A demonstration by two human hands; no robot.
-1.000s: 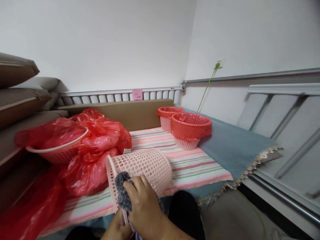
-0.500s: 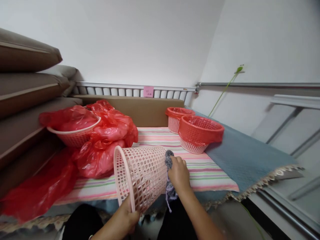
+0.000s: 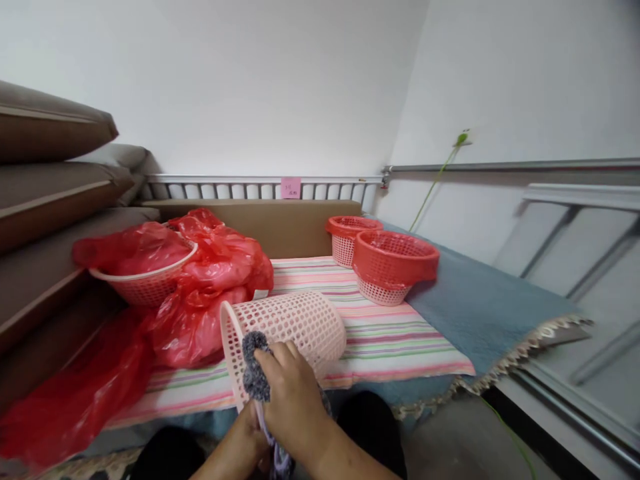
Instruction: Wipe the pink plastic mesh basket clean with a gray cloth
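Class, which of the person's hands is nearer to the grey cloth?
The right. The right hand presses the grey cloth to the pink basket; the left hand is just below, at its open end.

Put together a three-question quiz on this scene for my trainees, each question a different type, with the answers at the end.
1. Multiple choice: what does the right hand hold against the tipped basket?
A) a red bag
B) a fuzzy grey cloth
C) a green cable

2. True or false: the front red-rimmed basket on the right stands upright.

3. Short answer: what colour is the note on the white slatted frame?

Key: 1. B; 2. True; 3. Pink.
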